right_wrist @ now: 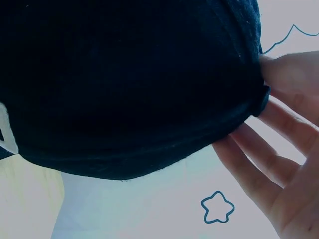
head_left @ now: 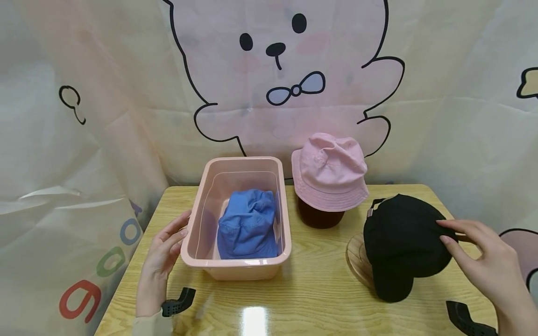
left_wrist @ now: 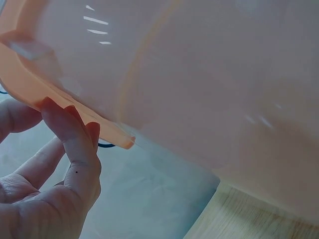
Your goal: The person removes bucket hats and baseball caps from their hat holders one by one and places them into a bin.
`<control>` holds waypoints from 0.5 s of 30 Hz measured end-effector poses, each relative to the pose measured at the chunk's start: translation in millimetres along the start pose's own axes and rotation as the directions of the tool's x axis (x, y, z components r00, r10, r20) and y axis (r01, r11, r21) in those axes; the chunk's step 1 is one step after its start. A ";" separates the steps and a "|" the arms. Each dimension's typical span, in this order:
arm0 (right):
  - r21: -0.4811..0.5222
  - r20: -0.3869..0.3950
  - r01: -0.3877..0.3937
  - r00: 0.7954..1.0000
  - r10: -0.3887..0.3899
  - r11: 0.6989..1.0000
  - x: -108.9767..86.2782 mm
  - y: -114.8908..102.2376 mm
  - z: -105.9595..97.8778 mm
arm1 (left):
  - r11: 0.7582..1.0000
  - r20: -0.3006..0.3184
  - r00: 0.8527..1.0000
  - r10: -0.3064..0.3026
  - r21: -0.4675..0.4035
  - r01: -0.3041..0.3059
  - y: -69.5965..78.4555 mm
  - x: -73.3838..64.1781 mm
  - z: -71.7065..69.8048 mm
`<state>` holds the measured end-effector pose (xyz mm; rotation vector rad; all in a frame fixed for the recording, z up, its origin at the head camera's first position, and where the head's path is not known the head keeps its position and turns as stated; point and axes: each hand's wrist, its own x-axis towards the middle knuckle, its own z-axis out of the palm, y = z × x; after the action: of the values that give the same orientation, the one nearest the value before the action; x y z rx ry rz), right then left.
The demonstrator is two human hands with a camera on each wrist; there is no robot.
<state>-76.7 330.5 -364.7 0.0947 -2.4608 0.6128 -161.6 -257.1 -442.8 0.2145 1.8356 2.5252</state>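
Right fingers (head_left: 466,227) pinch the black cap (head_left: 405,233); left fingers (head_left: 172,227) loosely touch the bin (head_left: 235,262). Cap handling seems in hand; next move needs steady lifting.

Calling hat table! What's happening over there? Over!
Left hand touching pink bin. Right hand pinching black cap. Blue hat inside bin. Nothing visibly blocking cap.

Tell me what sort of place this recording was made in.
Probably an indoor corner arranged for recording, though the room beyond is hidden: a wood-grain table, a cartoon-printed sheet hung behind it, and a pink bucket hat propped on a dark brown stand.
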 end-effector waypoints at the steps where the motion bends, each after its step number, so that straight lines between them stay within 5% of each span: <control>1: 0.003 -0.007 0.005 1.000 -0.005 1.000 -0.6 -0.3 0.0 | 1.000 -0.001 1.000 0.000 0.001 0.000 0.1 0.0 0.2; 15: -0.038 -0.084 0.095 0.992 -0.098 0.995 0.8 -3.0 -0.9 | 1.000 -0.013 1.000 -0.015 0.006 0.015 2.4 -0.5 1.8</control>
<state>-76.3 328.3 -362.4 0.1700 -2.3674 0.5225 -160.7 -256.2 -440.0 0.1837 1.8422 2.5174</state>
